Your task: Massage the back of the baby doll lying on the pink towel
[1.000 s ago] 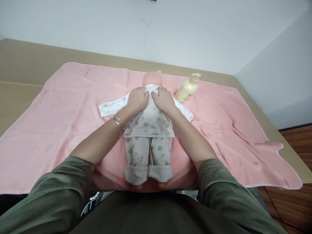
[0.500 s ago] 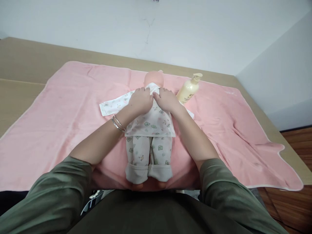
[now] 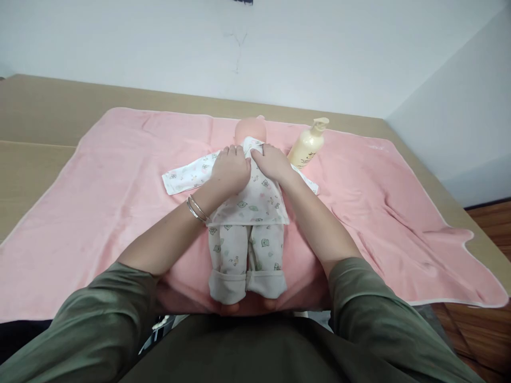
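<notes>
doll [image 3: 250, 129] lies on pink blanket [image 3: 120, 213]. left hand [image 3: 232, 167], right hand [image 3: 274, 162] on upper shirt [image 3: 259, 199]; can't tell if pinching. bottle [image 3: 306, 149] near right hand.

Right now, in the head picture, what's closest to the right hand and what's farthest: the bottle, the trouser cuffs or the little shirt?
Starting from the right hand:
1. Little shirt: right under it, touching.
2. Bottle: just to its right.
3. Trouser cuffs: farthest, down toward the picture's bottom edge.

Matt cloth shirt [image 3: 257, 205], glossy plastic bottle [image 3: 307, 148], metal bangles [image 3: 194, 211].
</notes>
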Motion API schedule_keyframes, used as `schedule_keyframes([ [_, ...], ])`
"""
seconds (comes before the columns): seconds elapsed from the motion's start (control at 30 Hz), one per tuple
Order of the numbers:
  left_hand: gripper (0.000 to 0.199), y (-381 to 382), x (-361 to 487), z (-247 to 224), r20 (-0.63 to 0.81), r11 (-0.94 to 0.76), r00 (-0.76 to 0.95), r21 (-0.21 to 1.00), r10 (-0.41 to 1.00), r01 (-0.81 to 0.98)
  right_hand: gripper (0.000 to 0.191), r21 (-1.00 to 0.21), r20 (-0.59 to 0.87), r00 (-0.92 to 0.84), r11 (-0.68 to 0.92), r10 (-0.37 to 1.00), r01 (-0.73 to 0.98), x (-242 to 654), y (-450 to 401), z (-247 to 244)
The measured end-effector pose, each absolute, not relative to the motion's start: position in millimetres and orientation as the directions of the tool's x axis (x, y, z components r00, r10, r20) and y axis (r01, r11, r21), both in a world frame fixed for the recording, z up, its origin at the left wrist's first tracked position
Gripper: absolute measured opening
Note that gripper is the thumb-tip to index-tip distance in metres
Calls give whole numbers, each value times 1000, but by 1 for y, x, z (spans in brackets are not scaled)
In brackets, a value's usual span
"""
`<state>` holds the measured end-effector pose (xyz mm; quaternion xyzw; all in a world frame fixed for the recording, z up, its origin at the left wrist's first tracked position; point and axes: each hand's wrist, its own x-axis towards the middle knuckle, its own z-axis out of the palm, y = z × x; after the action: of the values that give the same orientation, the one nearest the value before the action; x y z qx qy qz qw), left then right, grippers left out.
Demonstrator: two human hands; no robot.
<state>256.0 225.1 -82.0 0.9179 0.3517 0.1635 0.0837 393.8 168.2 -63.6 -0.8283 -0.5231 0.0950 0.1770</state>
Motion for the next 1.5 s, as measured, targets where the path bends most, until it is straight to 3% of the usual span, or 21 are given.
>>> schedule_keyframes([
  [0.13,48,227,255,-76,191,-727,706,286,682,625,60,-296,32,409,-383,912,875,384,163,-57],
  [0.37,58,266,254,-73,59,-651,712,464,699,600,54,-126,-55,330,-335,942,934,356,141,-36],
  [0.47,58,261,255,-74,67,-649,699,443,712,619,56,-216,-48,345,-347,938,913,365,148,-42],
  [0.6,55,237,251,-70,135,-731,726,257,675,632,62,-367,6,374,-346,927,863,388,162,-59],
  [0.7,55,228,245,-66,128,-782,776,202,618,589,65,-395,25,367,-328,930,858,397,167,-66],
  [0.93,53,255,254,-77,112,-703,724,378,681,603,61,-231,54,383,-362,922,903,371,159,-60],
  [1.13,49,267,264,-93,151,-651,674,476,723,592,66,-72,84,229,-223,970,972,344,143,-60],
  [1.23,50,264,264,-96,206,-668,660,453,722,590,60,-115,66,201,-193,977,975,353,148,-60],
  [1.33,52,262,265,-98,256,-692,660,449,706,566,56,-240,80,277,-251,958,938,372,159,-63],
  [1.5,61,261,264,-98,248,-693,669,459,701,556,54,-340,133,341,-280,931,898,389,172,-72],
])
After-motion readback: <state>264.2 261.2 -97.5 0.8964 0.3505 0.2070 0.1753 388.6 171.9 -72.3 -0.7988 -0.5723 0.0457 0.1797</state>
